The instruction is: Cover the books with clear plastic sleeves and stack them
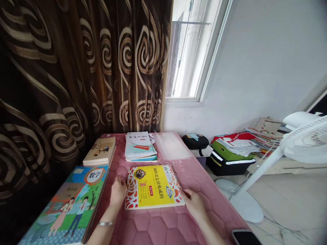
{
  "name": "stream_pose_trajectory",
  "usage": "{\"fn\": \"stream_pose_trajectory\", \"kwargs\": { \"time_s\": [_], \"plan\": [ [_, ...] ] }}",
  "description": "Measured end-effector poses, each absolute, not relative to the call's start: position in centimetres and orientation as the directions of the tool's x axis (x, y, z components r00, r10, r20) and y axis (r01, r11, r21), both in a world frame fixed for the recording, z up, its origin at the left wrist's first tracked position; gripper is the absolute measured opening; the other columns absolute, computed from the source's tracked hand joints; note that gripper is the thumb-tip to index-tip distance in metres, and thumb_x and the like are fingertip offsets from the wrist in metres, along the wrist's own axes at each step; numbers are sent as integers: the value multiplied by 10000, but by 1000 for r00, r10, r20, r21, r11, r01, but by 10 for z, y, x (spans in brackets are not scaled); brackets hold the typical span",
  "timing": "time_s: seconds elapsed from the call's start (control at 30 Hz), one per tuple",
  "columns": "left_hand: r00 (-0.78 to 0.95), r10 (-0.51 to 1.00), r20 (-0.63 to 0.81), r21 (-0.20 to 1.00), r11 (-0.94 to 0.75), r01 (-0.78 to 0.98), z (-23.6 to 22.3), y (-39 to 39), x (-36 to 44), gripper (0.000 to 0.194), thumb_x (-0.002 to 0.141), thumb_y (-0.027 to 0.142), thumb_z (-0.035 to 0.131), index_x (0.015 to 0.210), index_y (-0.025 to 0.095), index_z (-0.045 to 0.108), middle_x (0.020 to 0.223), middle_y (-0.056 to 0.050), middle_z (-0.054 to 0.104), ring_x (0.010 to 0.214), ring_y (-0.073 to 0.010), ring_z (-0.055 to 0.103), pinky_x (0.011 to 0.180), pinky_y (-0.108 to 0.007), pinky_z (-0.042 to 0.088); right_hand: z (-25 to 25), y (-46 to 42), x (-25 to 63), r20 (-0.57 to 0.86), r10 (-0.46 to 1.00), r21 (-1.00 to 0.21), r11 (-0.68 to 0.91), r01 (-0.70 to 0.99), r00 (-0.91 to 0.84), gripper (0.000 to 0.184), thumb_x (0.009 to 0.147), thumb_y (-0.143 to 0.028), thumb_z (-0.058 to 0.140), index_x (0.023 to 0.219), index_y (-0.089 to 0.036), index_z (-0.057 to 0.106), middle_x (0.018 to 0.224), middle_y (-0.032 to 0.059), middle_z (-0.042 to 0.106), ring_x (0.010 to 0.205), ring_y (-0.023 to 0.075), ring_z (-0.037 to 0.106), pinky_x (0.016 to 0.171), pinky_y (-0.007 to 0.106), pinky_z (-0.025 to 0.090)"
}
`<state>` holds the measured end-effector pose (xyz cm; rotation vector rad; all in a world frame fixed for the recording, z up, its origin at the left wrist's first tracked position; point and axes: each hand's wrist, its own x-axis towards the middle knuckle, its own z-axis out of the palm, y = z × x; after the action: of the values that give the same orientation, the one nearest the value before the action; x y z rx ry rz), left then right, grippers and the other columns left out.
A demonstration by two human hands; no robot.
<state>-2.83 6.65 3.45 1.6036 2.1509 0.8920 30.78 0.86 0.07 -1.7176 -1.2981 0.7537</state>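
Head view: left hand [119,191] and right hand [193,202] flank 1 yellow book [155,186], each grip's closure unclear.

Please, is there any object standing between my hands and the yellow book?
Nothing visible stands in the way: the left hand is at one short side of the yellow book, the right hand at the other.

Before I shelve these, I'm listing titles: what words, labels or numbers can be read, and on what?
"数学": blue-green textbook.
"钢铁是怎样炼成的": yellow book, title running sideways.
Too small or blurred: smaller print on both, and writing on the white booklet and tan book.
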Motion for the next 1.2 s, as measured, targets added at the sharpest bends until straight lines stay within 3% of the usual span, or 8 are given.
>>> {"fn": "stream_pose_trajectory", "kwargs": {
  "time_s": [0.2, 0.3, 0.5, 0.73, 0.93, 1.07, 1.2],
  "plan": [
    [-261, 934, 246, 822, -58, 567, -6, 12, -15, 401, 866, 154, 424, 1249, 158, 544, 1274, -104, 655, 1154, -183, 629, 978, -310, 500, -14, 13, 309, 11, 947, -904, -127, 407, 321, 408, 747, -556, 491, 804, -209, 698, 795, 93, 764, 715, 256, 717, 591, 292, 520],
    [-282, 935, 214, 843, -31, 537, -6, 20, -10, 420, 871, 150, 418, 1275, 169, 533, 1268, -106, 659, 1129, -187, 644, 967, -325, 510, -14, 17, 306, 26, 943, -897, -124, 424, 331, 398, 755, -533, 496, 834, -208, 712, 814, 88, 767, 725, 250, 721, 592, 284, 522],
    [-293, 944, 151, 807, 53, 588, 17, 39, -10, 388, 860, 89, 446, 1211, 160, 594, 1287, -131, 643, 1136, -204, 640, 965, -311, 494, -6, 29, 296, 72, 919, -851, -147, 504, 389, 360, 782, -467, 475, 818, -201, 714, 824, 93, 768, 734, 238, 723, 588, 269, 514],
    [-286, 944, 162, 830, 26, 557, 21, 34, -12, 372, 841, 76, 494, 1160, 214, 627, 1175, -71, 711, 1021, -187, 691, 872, -268, 521, -4, 25, 290, 136, 903, -828, -123, 547, 408, 388, 822, -435, 442, 894, -179, 725, 866, 103, 765, 759, 231, 722, 630, 268, 523],
    [-265, 953, 149, 822, 30, 569, 21, 37, -12, 348, 872, 91, 464, 1178, 192, 596, 1173, -89, 705, 997, -182, 694, 850, -280, 530, 3, 23, 282, 183, 886, -819, -102, 564, 425, 398, 828, -435, 443, 906, -177, 735, 859, 106, 762, 756, 234, 716, 651, 276, 521],
    [-228, 943, 242, 785, -52, 617, 17, 29, -11, 295, 861, 101, 454, 1070, 200, 637, 1122, -79, 706, 1037, -184, 671, 912, -322, 528, 3, 21, 288, 164, 905, -820, -96, 564, 393, 373, 819, -439, 454, 892, -191, 723, 860, 95, 758, 778, 237, 709, 677, 282, 517],
    [-69, 892, 448, 640, -266, 721, 15, 8, -4, 270, 841, 144, 499, 1035, 197, 680, 1288, -110, 602, 1235, -241, 548, 1056, -431, 449, 7, 10, 295, 196, 925, -786, -51, 616, 326, 355, 849, -432, 438, 913, -193, 693, 887, 99, 736, 794, 236, 675, 703, 305, 496]
  ]
}}
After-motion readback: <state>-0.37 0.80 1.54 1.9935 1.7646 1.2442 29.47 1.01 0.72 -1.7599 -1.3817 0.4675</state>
